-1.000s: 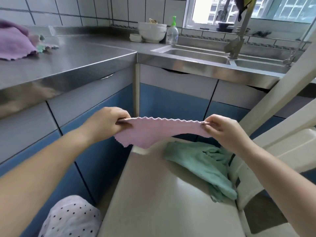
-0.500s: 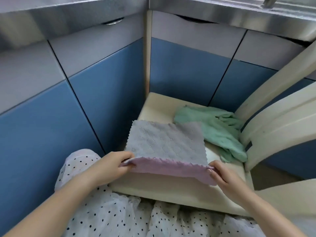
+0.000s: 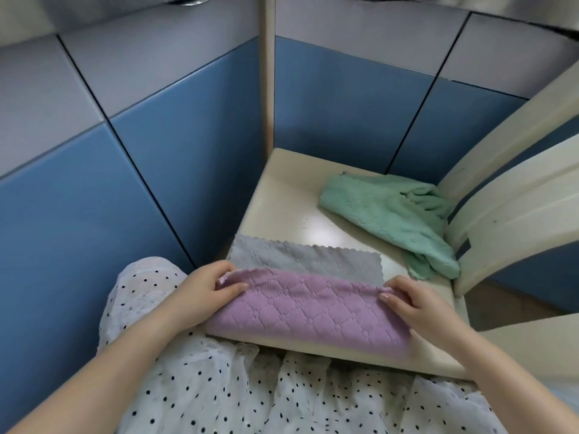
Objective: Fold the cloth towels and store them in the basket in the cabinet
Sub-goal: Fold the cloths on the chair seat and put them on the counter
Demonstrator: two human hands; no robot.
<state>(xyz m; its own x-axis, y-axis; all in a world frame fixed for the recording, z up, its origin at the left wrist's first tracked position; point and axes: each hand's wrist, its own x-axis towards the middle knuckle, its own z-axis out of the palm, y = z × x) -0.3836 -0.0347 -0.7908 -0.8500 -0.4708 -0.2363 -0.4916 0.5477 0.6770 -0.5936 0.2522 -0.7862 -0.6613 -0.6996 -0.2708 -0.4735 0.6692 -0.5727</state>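
On the near edge of the cream chair seat [image 3: 282, 195]: purple towel [image 3: 313, 311], quilted, grey-backed, half folded over. Corners pinched by left hand [image 3: 203, 292] and right hand [image 3: 416, 308]. Far fold edge partly hidden under fingers. Beyond, crumpled green towel [image 3: 388, 214]; blue cabinet doors [image 3: 194, 145] behind.

I noted the pink towel [image 3: 310, 311], quilted in diamonds, lying on the near edge of the chair seat [image 3: 282, 195], its near half doubled over the grey underside, fold incomplete. The green towel [image 3: 388, 214] lay crumpled and unfolded at the seat's far right, apart from the pink one.
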